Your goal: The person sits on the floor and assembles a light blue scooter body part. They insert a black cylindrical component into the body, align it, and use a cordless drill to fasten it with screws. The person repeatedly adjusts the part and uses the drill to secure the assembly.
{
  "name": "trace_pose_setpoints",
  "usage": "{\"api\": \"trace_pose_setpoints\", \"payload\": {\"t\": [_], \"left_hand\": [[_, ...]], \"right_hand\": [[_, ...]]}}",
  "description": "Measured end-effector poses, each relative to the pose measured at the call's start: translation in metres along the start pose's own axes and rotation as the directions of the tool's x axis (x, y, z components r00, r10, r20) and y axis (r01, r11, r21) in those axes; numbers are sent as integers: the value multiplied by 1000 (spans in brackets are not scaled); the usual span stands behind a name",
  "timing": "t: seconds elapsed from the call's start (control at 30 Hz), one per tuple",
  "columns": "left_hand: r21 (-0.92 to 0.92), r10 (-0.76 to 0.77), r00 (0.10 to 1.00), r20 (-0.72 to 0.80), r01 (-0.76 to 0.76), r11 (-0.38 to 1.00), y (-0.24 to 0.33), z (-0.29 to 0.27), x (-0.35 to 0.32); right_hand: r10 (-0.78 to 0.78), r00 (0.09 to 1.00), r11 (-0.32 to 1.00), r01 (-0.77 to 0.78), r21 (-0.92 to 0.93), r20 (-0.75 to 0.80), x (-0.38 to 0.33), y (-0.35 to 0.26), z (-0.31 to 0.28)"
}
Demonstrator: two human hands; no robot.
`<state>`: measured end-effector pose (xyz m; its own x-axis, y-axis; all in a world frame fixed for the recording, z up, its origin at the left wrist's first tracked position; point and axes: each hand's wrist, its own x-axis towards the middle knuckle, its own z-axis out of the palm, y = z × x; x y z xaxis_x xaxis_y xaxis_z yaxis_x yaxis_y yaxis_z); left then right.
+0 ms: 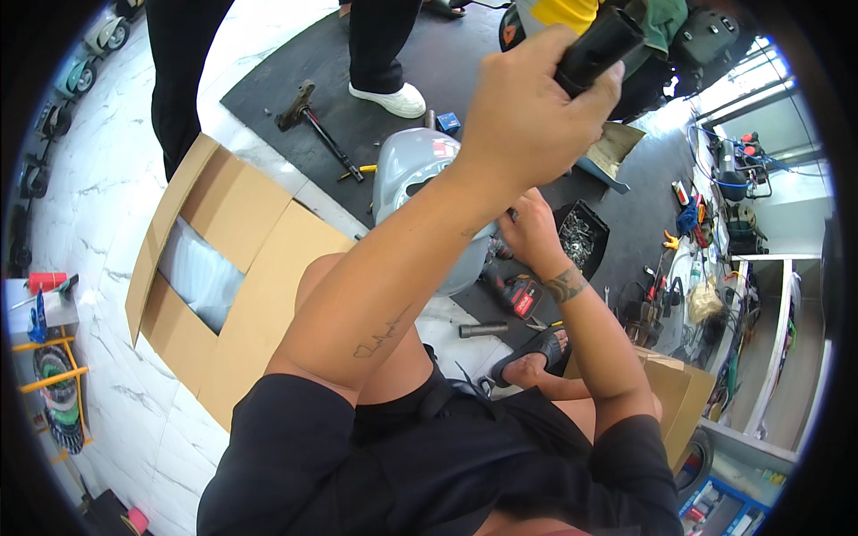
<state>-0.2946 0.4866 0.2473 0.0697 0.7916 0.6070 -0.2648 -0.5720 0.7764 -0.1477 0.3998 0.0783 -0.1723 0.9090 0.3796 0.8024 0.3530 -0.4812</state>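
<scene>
Raised in front of me, my left hand [541,112] is closed around a black hollow cylinder [599,52], its round end pointing up and to the right. Beneath that wrist, my right hand [532,230] rests by a glossy grey moulded shell [413,161] with a dark oval opening. Its fingers look curled at a small dark part, but my left forearm hides most of this, so I cannot make out what they hold. Close below my right hand lies a black and red cordless drill [517,293]. A black tray [583,237] of loose metal hardware stands beside that wrist.
A hammer [322,134] lies on the dark mat [268,80], near another person's white shoe [389,100]. An opened cardboard box [259,304] is at my left. A short dark tube [483,330] lies near my sandalled foot. Tools and shelves [760,348] line the right side.
</scene>
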Motion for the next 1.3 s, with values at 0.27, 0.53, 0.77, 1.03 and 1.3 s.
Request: {"api": "trace_pose_setpoints", "payload": {"t": [0.27,0.53,0.77,1.03,1.3], "left_hand": [[-21,27,999,-22,-28,999,-3,2,-1],[34,48,999,-24,-47,998,-6,3,-3],[-26,34,999,-4,-34,999,-6,0,-3],[21,70,997,-19,-70,997,-4,2,-2],[70,75,997,4,-75,995,-4,-2,-1]], "right_hand": [[39,996,999,-35,41,-79,0,0,6],[114,993,993,-112,41,-34,-2,-4,3],[125,992,987,-122,108,-21,4,2,0],[71,996,996,-67,57,-62,-2,3,6],[146,985,989,-145,22,-88,-5,-11,9]]}}
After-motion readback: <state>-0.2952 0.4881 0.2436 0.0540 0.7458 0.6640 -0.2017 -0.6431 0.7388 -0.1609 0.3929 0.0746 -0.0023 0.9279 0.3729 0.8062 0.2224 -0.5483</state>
